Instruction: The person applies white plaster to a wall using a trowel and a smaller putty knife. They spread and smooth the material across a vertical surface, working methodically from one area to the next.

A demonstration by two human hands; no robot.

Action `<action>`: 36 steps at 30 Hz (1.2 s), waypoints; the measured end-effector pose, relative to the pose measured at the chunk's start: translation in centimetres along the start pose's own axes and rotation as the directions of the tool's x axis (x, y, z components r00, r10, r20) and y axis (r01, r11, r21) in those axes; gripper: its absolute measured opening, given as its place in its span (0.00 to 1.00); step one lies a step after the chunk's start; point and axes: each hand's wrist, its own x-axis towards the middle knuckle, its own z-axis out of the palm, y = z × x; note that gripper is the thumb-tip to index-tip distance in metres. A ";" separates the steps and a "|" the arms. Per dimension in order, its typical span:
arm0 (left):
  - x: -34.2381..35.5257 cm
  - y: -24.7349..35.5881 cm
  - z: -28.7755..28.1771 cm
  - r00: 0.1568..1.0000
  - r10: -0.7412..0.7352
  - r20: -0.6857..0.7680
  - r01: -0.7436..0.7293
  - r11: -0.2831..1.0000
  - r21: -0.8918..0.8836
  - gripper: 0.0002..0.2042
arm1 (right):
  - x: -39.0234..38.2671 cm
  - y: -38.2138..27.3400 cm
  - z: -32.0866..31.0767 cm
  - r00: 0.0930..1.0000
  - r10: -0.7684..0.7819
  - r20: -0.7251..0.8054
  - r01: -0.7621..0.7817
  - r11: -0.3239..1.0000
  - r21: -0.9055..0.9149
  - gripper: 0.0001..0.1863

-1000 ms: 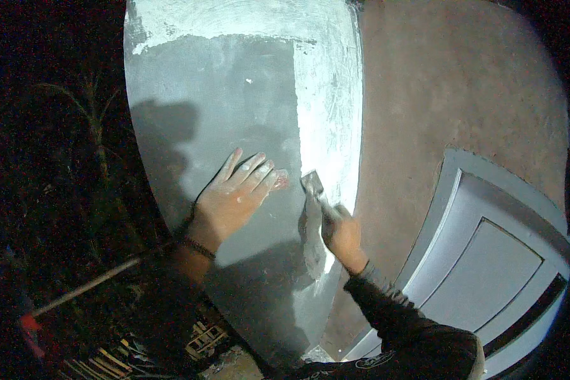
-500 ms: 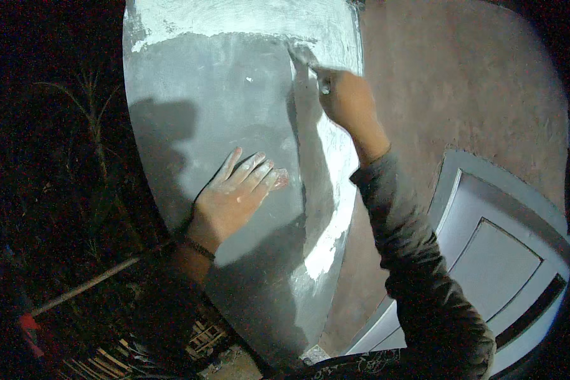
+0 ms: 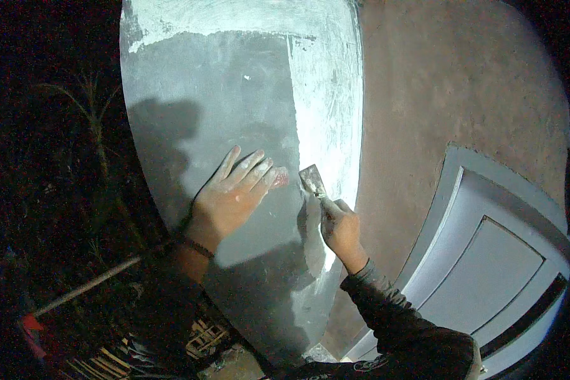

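Note:
My left hand point(image 3: 231, 193) lies against the grey wall panel point(image 3: 234, 95), its white-dusted fingers stretched out and apart. A small reddish patch point(image 3: 280, 178) shows at its fingertips; I cannot make out whether it is a separate piece or part of the hand. In my right hand point(image 3: 343, 231), closed around the handle, is a putty knife point(image 3: 311, 180) with a flat, smeared blade. The blade is at the left edge of a bright white putty strip point(image 3: 329, 120) that runs down the panel's right side. Shadows of my arm and the tool fall on the strip's lower part.
A white putty band point(image 3: 234, 16) crosses the panel's top. To the right are a brownish wall point(image 3: 456, 82) and a pale panelled door point(image 3: 494, 278) in a grey frame. Dark plants point(image 3: 95, 120), a pole point(image 3: 88, 285) and wooden slats point(image 3: 107, 364) lie at left.
My right hand has swept down along the white strip with the putty knife, from near the top band to about mid-panel. My left hand stays almost in place.

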 end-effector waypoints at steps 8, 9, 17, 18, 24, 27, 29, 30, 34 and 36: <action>0.1 0.1 -0.3 1.000 0.005 0.020 -0.006 1.000 0.008 0.23 | 22.1 -5.7 -9.4 0.900 -0.389 -0.197 0.336 0.907 -0.255 0.16; 0.1 0.0 -0.3 1.000 0.000 0.024 0.000 1.000 -0.011 0.23 | 23.0 -6.8 -10.5 0.889 -0.418 -0.186 0.357 0.888 -0.289 0.17; 0.0 0.1 0.1 0.999 0.001 -0.043 -0.002 1.000 -0.009 0.22 | 19.4 -9.2 -10.5 0.963 -0.230 -0.138 0.205 0.963 -0.175 0.16; 0.1 0.1 0.1 0.999 -0.007 -0.034 0.006 1.000 -0.019 0.22 | 20.5 -8.8 -10.4 0.935 -0.304 -0.184 0.271 0.945 -0.184 0.16; 0.2 0.2 -0.3 1.000 0.007 -0.023 -0.008 1.000 -0.010 0.22 | 22.1 -7.2 -9.5 0.936 -0.315 -0.158 0.275 0.933 -0.231 0.11; 0.2 0.2 -0.3 1.000 0.012 -0.023 -0.012 1.000 0.013 0.22 | 21.9 -8.6 -10.3 0.955 -0.267 -0.130 0.240 0.952 -0.190 0.12; 0.2 0.2 -0.3 1.000 0.008 -0.014 -0.008 1.000 0.008 0.21 | 23.1 -10.2 -11.4 0.965 -0.212 -0.155 0.191 0.972 -0.139 0.11; 0.2 0.2 -0.3 1.000 0.004 -0.009 -0.004 1.000 -0.011 0.21 | 23.3 -10.7 -11.9 0.920 -0.321 -0.224 0.269 0.934 -0.236 0.15; 0.5 0.1 -0.3 1.000 0.011 -0.014 -0.012 1.000 -0.014 0.20 | 21.7 -10.5 -12.2 0.971 -0.230 -0.068 0.209 0.949 -0.234 0.14; 0.5 0.1 -0.3 1.000 0.014 -0.010 -0.014 1.000 -0.010 0.20 | 20.5 -9.5 -11.4 0.980 -0.185 -0.072 0.171 0.972 -0.159 0.15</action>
